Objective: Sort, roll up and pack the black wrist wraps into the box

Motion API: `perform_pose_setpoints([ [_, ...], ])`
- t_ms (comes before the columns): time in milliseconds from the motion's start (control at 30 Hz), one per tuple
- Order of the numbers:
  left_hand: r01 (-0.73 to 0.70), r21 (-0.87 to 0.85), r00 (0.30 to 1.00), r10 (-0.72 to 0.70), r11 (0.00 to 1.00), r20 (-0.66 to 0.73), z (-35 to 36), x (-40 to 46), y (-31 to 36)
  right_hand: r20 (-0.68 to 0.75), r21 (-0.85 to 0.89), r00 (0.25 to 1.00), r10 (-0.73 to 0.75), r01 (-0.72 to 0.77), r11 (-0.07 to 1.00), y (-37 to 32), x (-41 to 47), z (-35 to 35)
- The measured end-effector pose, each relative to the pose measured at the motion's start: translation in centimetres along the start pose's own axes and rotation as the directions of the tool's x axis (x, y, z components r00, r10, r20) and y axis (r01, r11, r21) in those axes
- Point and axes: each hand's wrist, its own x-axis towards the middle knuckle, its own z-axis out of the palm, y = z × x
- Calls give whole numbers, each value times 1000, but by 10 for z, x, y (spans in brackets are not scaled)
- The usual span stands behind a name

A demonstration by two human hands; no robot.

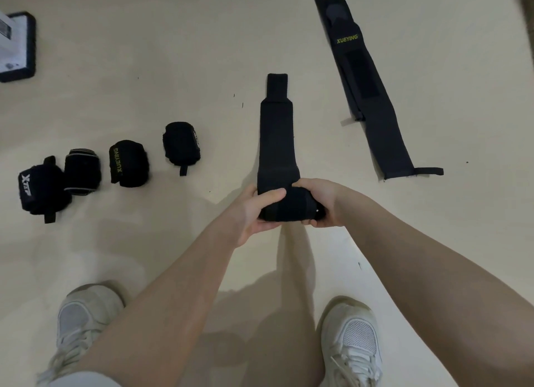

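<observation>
Both hands hold one half-rolled wrap [276, 143] at the centre of the view: the left hand [254, 210] curls round the left end of the roll, thumb on top, and the right hand [320, 201] grips the right end, its fingertips hidden beneath. The unrolled tail lies flat on the floor [173, 68] toward 12 o'clock. At 9 o'clock sit four rolled wraps [86, 172] in a loose row. Toward 1 o'clock, flat wraps [364, 89] lie overlapped, their top end cut off by the frame. At 10 o'clock the box [17, 47] is cropped at the edge, its contents unclear. Two white shoes [351, 340] show at 6 o'clock.
</observation>
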Motion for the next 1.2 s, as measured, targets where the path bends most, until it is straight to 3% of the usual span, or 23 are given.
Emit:
perform_pose_setpoints([
  [100,52,-54,996,-56,997,-66,2,3,1,30,134,991,-131,126,983,8,1,0],
  [200,189,-155,974,-205,970,-93,4,3,5,190,366,911,-366,280,888,14,2,-2],
  [300,300,-192,944,-320,934,-80,3,4,11,258,249,847,-465,407,879,18,2,-5],
  [400,332,-182,930,-353,926,-101,2,5,16,188,106,847,-498,486,867,19,-2,-1],
  [500,201,-65,966,-209,977,-150,0,10,13,92,90,876,-474,467,880,17,1,2],
  [633,63,-81,998,-65,995,-18,-1,6,10,7,115,950,-313,310,944,9,4,6],
  [733,35,-33,999,-34,999,24,-5,5,5,77,204,972,-224,205,957,4,3,3],
  [900,-141,-258,990,136,956,-36,8,3,3,189,375,962,-198,115,920,7,0,9],
  [1033,-237,-268,970,214,934,-113,13,1,5,273,348,932,-239,136,927,7,1,15],
  [1100,-270,-277,959,233,922,-162,9,2,8,249,301,928,-276,197,933,6,3,16],
  [1167,-282,-269,956,246,921,-161,4,1,11,179,393,922,-345,254,884,7,4,18],
  [1200,-281,-261,957,250,923,-147,3,1,12,142,525,914,-381,256,811,8,4,19],
])
